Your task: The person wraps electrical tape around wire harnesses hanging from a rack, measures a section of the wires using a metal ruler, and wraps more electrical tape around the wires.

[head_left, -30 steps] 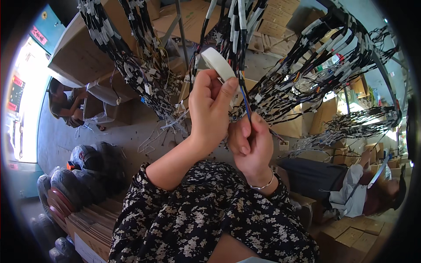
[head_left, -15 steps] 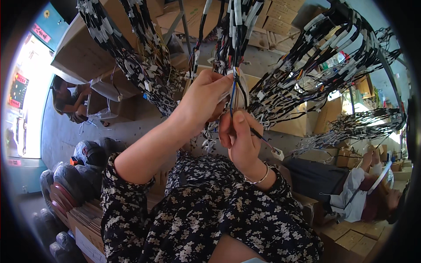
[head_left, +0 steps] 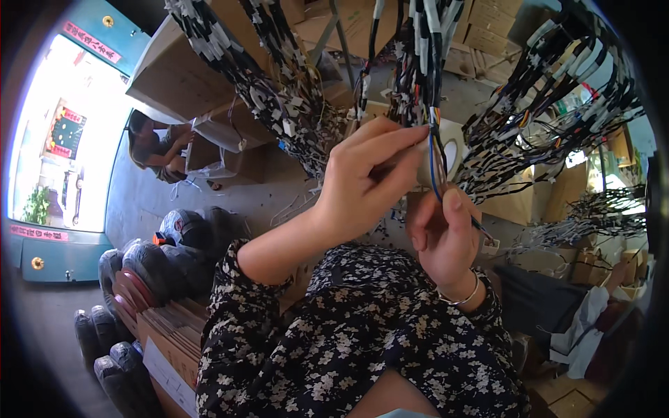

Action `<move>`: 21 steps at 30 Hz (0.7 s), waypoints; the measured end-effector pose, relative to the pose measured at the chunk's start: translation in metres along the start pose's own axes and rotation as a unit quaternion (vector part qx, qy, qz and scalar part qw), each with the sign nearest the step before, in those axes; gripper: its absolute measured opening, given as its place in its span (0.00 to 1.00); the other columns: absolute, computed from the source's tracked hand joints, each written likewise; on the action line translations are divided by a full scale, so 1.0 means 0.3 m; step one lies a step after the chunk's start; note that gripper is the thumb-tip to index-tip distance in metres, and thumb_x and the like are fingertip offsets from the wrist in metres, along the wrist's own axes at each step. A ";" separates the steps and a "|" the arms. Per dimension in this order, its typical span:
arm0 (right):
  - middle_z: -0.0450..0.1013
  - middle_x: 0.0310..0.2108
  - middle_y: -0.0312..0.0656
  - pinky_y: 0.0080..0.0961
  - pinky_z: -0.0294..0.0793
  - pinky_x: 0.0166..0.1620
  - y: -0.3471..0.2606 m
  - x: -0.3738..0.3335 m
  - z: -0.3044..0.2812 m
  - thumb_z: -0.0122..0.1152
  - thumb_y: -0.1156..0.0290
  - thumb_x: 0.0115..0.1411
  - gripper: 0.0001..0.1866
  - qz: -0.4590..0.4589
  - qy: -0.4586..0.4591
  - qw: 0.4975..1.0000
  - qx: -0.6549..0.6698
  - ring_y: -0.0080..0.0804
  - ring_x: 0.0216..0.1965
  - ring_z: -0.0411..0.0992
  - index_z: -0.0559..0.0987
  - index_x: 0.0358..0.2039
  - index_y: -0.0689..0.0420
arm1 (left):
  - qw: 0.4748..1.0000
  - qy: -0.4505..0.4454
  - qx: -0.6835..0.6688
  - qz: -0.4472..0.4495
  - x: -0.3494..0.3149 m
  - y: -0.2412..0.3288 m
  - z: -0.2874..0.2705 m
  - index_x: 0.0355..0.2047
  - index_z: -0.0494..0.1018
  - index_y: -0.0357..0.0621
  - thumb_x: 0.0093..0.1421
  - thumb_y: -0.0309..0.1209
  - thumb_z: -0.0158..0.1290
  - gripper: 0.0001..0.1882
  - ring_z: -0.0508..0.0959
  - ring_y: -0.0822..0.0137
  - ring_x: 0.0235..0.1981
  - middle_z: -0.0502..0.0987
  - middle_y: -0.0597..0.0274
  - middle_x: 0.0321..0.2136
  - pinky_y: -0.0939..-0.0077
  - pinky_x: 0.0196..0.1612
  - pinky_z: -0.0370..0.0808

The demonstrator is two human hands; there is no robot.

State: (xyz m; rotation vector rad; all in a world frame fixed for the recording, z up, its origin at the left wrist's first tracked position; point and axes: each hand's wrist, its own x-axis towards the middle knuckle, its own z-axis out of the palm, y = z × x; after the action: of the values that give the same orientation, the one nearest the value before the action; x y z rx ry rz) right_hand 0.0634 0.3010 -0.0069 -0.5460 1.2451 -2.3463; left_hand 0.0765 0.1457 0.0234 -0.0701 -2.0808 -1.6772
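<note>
A wiring harness [head_left: 434, 73] wrapped in black and white tape hangs down in front of me, its loose coloured wires [head_left: 433, 150] spreading below the wrapped part. My left hand [head_left: 369, 167] reaches in from the left, index fingertip against the wires where the wrapping ends; its other fingertips are partly hidden. Lower down, my right hand [head_left: 449, 237] pinches the wires between thumb and curled fingers. A dark wire branch runs out past it to a small white connector [head_left: 490, 244]. Just behind the wires is a pale ring like a tape roll [head_left: 451, 155]; what supports it is hidden.
More harness bundles hang at the left [head_left: 261, 87] and right [head_left: 550, 104]. Cardboard boxes [head_left: 185, 70] stand behind. Wrapped dark rolls [head_left: 150, 268] and flattened cartons [head_left: 171, 341] lie at lower left. One person [head_left: 157, 150] sits at far left; another person's clothing [head_left: 589, 327] shows at right.
The whole view has swung left, so everything appears further right. My left hand's index finger has straightened, with a wider gap to the thumb. The right hand keeps its pinch.
</note>
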 end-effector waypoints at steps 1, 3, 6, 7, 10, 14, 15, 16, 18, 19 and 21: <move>0.66 0.15 0.36 0.15 0.54 0.19 -0.018 -0.003 -0.006 0.42 0.53 0.71 0.25 -0.003 0.007 1.000 -0.007 0.18 0.14 0.62 0.73 0.27 0.60 | 0.993 -0.003 0.063 0.097 -0.011 -0.005 0.010 0.44 0.76 0.32 0.57 0.22 0.59 0.14 0.71 0.79 0.25 0.74 0.63 0.31 0.84 0.25 0.66; 0.67 0.15 0.37 0.16 0.55 0.18 -0.047 -0.006 -0.010 0.41 0.51 0.71 0.25 0.102 -0.019 0.993 0.063 0.19 0.14 0.62 0.72 0.27 0.60 | 0.991 0.011 0.081 0.107 0.002 0.010 0.011 0.45 0.77 0.32 0.57 0.21 0.59 0.14 0.70 0.78 0.24 0.74 0.62 0.29 0.84 0.26 0.66; 0.67 0.16 0.37 0.17 0.57 0.17 -0.066 -0.011 0.004 0.46 0.56 0.70 0.18 0.081 -0.016 0.995 0.058 0.20 0.13 0.61 0.69 0.36 0.61 | 0.998 -0.012 0.056 0.027 0.036 -0.017 -0.019 0.40 0.79 0.30 0.56 0.20 0.60 0.11 0.72 0.78 0.26 0.75 0.63 0.27 0.84 0.28 0.67; 0.66 0.15 0.37 0.17 0.58 0.17 -0.071 -0.019 0.011 0.48 0.58 0.70 0.16 0.056 0.021 0.998 0.035 0.20 0.13 0.60 0.68 0.39 0.61 | 0.998 -0.016 0.049 0.029 0.032 -0.030 -0.028 0.40 0.79 0.30 0.56 0.20 0.60 0.11 0.72 0.78 0.26 0.75 0.63 0.27 0.84 0.28 0.67; 0.67 0.23 0.42 0.16 0.60 0.18 -0.016 -0.043 -0.021 0.47 0.57 0.70 0.23 -0.005 0.021 0.998 0.063 0.21 0.17 0.61 0.59 0.58 0.57 | 0.995 0.009 -0.079 -0.061 0.020 -0.033 -0.044 0.42 0.78 0.31 0.59 0.21 0.59 0.11 0.74 0.82 0.30 0.79 0.64 0.32 0.87 0.31 0.70; 0.68 0.35 0.43 0.18 0.62 0.20 0.100 -0.054 -0.061 0.50 0.60 0.69 0.32 -0.071 0.004 0.992 0.106 0.22 0.22 0.63 0.50 0.68 0.53 | 0.993 0.018 -0.078 -0.089 0.013 -0.042 -0.031 0.42 0.78 0.30 0.59 0.21 0.59 0.11 0.75 0.82 0.31 0.80 0.65 0.32 0.88 0.32 0.72; 0.68 0.34 0.42 0.19 0.63 0.20 0.118 -0.044 -0.065 0.50 0.61 0.69 0.31 -0.095 -0.019 0.991 0.088 0.22 0.21 0.63 0.51 0.67 0.53 | 0.993 0.010 -0.085 -0.087 0.031 -0.054 -0.019 0.42 0.78 0.30 0.59 0.21 0.59 0.11 0.75 0.82 0.31 0.80 0.65 0.32 0.88 0.32 0.72; 0.67 0.32 0.42 0.19 0.61 0.20 0.127 -0.049 -0.052 0.51 0.63 0.69 0.24 -0.080 0.018 0.993 0.083 0.22 0.20 0.62 0.59 0.62 0.54 | 0.990 0.027 -0.098 -0.096 0.024 -0.054 -0.019 0.41 0.78 0.30 0.59 0.21 0.59 0.10 0.76 0.82 0.31 0.80 0.65 0.32 0.88 0.33 0.72; 0.67 0.31 0.41 0.18 0.59 0.20 0.186 -0.089 -0.081 0.49 0.66 0.70 0.18 -0.063 0.032 0.996 0.059 0.21 0.20 0.61 0.62 0.57 0.56 | 0.987 0.052 -0.124 -0.087 0.018 -0.062 -0.017 0.40 0.78 0.29 0.58 0.21 0.59 0.10 0.76 0.81 0.32 0.81 0.64 0.32 0.88 0.34 0.72; 0.67 0.31 0.41 0.18 0.58 0.20 0.230 -0.122 -0.110 0.47 0.68 0.70 0.13 -0.046 0.040 0.997 0.037 0.21 0.20 0.61 0.65 0.52 0.58 | 0.986 0.050 -0.128 -0.092 0.014 -0.066 -0.014 0.40 0.78 0.29 0.58 0.21 0.59 0.10 0.76 0.81 0.32 0.81 0.64 0.32 0.88 0.34 0.72; 0.67 0.31 0.42 0.18 0.57 0.21 0.392 -0.202 -0.263 0.46 0.69 0.70 0.10 -0.084 0.048 0.993 -0.063 0.20 0.21 0.60 0.66 0.48 0.60 | 0.986 0.056 -0.141 -0.075 0.025 -0.080 -0.009 0.41 0.77 0.28 0.59 0.20 0.59 0.10 0.76 0.80 0.33 0.80 0.64 0.33 0.88 0.36 0.72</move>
State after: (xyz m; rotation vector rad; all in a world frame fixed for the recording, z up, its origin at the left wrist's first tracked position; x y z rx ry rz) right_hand 0.0940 0.3273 -0.1556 -0.6073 1.4507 -2.4689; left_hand 0.0629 0.1351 0.0047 0.0908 -1.7944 -2.0081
